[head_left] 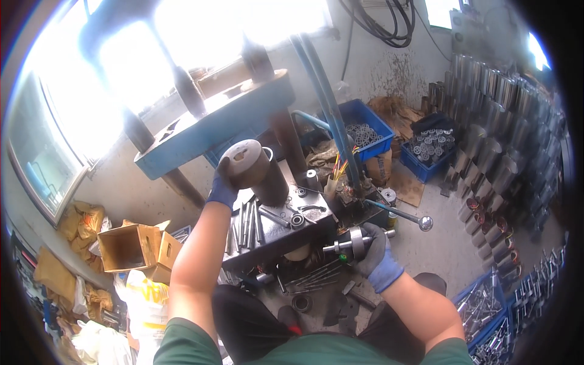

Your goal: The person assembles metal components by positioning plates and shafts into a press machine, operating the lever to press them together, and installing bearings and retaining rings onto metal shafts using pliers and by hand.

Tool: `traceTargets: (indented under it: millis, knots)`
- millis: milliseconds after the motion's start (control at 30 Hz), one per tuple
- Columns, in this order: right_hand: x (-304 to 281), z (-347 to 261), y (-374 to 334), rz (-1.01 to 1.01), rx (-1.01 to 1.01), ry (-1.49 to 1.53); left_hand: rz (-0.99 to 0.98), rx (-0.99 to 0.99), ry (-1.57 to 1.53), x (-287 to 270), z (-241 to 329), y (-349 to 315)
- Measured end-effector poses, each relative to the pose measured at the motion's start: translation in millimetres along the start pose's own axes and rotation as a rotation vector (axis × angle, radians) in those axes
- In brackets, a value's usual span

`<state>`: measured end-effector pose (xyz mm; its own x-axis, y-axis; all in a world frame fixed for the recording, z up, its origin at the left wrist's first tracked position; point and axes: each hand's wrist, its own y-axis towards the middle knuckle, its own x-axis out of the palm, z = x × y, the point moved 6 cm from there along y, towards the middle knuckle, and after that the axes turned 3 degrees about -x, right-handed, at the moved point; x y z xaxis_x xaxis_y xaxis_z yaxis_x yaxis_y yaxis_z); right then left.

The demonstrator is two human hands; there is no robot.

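My left hand (224, 184), in a dark glove with a blue cuff, is closed on the side of a thick metal cylinder (248, 159) with a small hole in its flat top. A taller dark cylinder (274, 187) stands behind it on the black bench of the press; whether the two touch, I cannot tell. My right hand (372, 250), gloved the same way, is wrapped round a steel shaft (330, 248) with a thick round collar, held level off the bench's right front. Metal rods (248, 224) and a ring bearing (297, 220) lie on the bench between my hands.
A blue press frame (213, 125) rises over the bench. A ball-ended lever (426, 223) sticks out at right. Blue crates (380, 131) of metal parts stand behind, with stacked metal cylinders (486, 152) far right. An open cardboard box (125, 246) sits left; a hammer (359, 295) lies below.
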<state>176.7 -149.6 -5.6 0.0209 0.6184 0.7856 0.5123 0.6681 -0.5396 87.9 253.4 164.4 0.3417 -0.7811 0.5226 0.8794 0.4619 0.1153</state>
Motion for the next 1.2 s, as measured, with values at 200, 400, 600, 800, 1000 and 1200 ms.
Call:
traceTargets:
  millis: [200, 400, 600, 800, 1000, 1200]
  knots:
    - [5, 10, -2, 0.03, 0.035, -0.007, 0.329, 0.117, -0.007, -16, -11, 38]
    - [24, 23, 5, -0.012, 0.04, 0.086, 0.579, 0.268, 0.145, -15, -1, 45]
    - [56, 20, -3, -0.071, -0.04, 0.145, 0.507, 0.334, 0.315, -35, 6, 25]
    - [69, 25, 20, -0.22, -0.084, 0.247, 0.231, 0.325, 0.685, 85, -105, -122]
    - [98, 44, -7, -0.555, -0.238, 0.054, 0.075, -0.028, 0.383, 143, -197, -180]
    - [106, 41, -19, -0.78, -0.477, -0.621, 0.023, -0.191, -0.302, 144, -188, -201]
